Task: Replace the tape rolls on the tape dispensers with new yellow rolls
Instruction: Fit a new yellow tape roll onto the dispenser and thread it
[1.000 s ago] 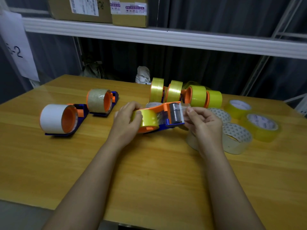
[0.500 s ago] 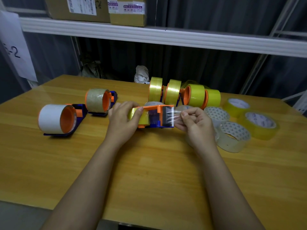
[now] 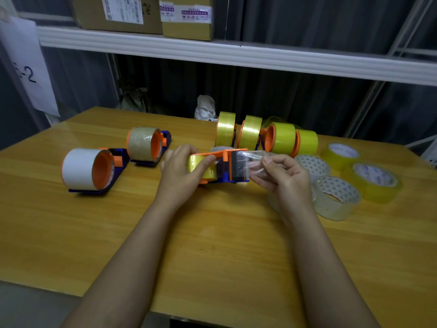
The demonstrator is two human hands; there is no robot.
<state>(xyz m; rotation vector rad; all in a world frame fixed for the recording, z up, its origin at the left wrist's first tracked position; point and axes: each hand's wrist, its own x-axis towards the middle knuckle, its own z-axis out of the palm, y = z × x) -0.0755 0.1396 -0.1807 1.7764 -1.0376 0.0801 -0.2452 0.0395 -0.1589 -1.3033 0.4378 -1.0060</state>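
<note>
My left hand (image 3: 183,170) grips the yellow roll (image 3: 202,165) on the dispenser (image 3: 222,168), mid desk (image 3: 212,245). My right hand (image 3: 281,179) pinches the tape end (image 3: 254,159). I should pull it straight and flat over the cutter.

L hand (image 3: 181,172) curled in grip — R hand (image 3: 283,178) pinching.

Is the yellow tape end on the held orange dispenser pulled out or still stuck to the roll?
Pulled out: right hand pinches tape end beyond dispenser.
</note>
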